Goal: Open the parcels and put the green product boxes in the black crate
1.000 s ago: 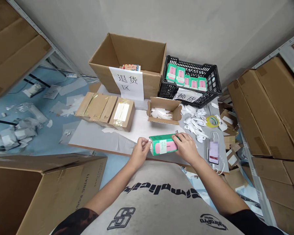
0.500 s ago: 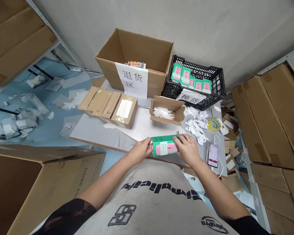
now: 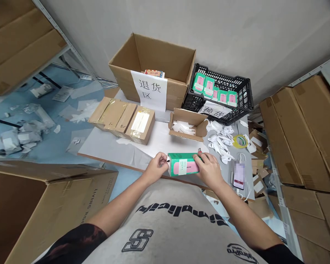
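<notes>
A small green-and-pink product box [image 3: 188, 168] with a pale label band lies sideways above the table's front edge. My right hand [image 3: 209, 169] grips its right end, fingers over the top. At the other end, my left hand [image 3: 156, 168] has curled fingers and thumb pinched at a whitish end flap [image 3: 168, 161], which stands partly apart from the box. A small red-and-silver item [image 3: 199, 150] shows just behind the box near my right fingers. Beyond it stands an open small carton [image 3: 187, 138] with white paper scraps inside.
Taped brown cartons [image 3: 118, 117] stand at left on the table. Behind are a large open carton [image 3: 176, 90] and a black crate [image 3: 243, 104] of similar green-and-pink boxes. Crumpled paper [image 3: 221, 146], yellow tape [image 3: 239, 141] and a cabled phone [image 3: 238, 176] lie at right.
The box has shifted slightly left, and its left end now shows a dark gap at the flap. My left fingers have curled and moved a little away from the box's front.
</notes>
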The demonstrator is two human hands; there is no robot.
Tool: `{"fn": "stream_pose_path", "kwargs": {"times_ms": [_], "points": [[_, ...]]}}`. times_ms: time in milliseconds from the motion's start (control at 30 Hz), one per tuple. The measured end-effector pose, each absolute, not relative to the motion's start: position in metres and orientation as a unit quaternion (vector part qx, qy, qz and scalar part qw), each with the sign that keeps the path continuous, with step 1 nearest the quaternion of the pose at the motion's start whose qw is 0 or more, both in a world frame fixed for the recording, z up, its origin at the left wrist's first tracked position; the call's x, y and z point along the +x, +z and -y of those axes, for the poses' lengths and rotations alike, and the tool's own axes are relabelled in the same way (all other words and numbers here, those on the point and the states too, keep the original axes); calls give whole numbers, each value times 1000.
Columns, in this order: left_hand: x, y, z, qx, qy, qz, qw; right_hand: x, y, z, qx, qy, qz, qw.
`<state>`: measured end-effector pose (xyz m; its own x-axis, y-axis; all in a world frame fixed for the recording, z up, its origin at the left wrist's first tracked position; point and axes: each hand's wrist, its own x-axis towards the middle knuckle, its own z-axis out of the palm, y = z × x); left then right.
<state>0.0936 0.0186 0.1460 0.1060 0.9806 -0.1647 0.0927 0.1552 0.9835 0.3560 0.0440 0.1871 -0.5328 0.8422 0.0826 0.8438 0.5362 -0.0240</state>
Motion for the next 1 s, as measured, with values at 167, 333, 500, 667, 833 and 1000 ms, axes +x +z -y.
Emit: {"fn": "stream_pose_path", "kwargs": {"times_ms": [167, 333, 500, 667, 833, 1000], "points": [[89, 147, -16, 463, 450, -474, 599, 355, 190, -45, -491, -6, 869, 58], [90, 141, -11, 465, 481, -455, 588, 354, 195, -44, -484, 0, 873, 65], [98, 145, -7, 500, 470, -524, 504, 353, 198, -43, -486, 2, 872, 60], [105, 156, -6, 528, 432, -576, 451, 353, 196, -41, -483, 4, 873, 74], [107, 157, -5, 520, 408, -590, 462, 353, 194, -39, -489, -7, 869, 74], [102, 152, -2, 569, 352, -611, 423, 352, 193, -36, -492, -18, 868, 61]]}}
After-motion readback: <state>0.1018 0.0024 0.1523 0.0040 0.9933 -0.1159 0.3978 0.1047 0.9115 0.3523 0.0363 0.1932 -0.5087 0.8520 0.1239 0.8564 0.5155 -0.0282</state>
